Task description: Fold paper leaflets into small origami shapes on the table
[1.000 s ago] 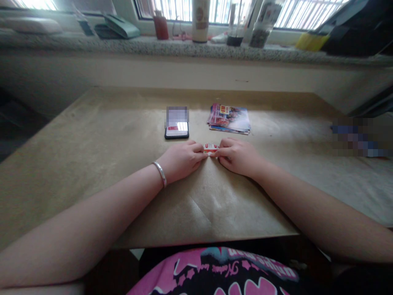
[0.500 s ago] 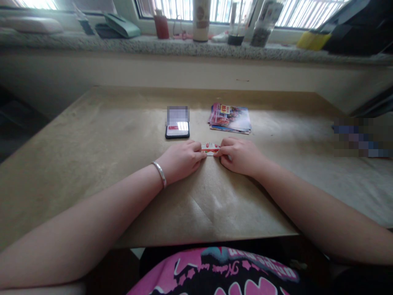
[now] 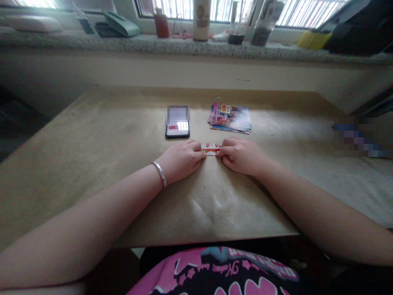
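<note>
A small folded red-and-white paper (image 3: 211,148) lies on the brown paper-covered table (image 3: 92,135), pinched at each end. My left hand (image 3: 181,159), with a silver bracelet at the wrist, has its fingers closed on the paper's left end. My right hand (image 3: 242,156) is closed on its right end. Both hands rest on the table surface, knuckles up, and most of the paper is hidden between the fingers.
A black phone (image 3: 177,127) lies just behind my left hand. A stack of colourful leaflets (image 3: 230,117) sits behind my right hand. The windowsill (image 3: 184,46) at the back holds a cup, bottles and a green case. The table's front edge is near my body.
The hands and paper have barely moved; only the view has shifted slightly.
</note>
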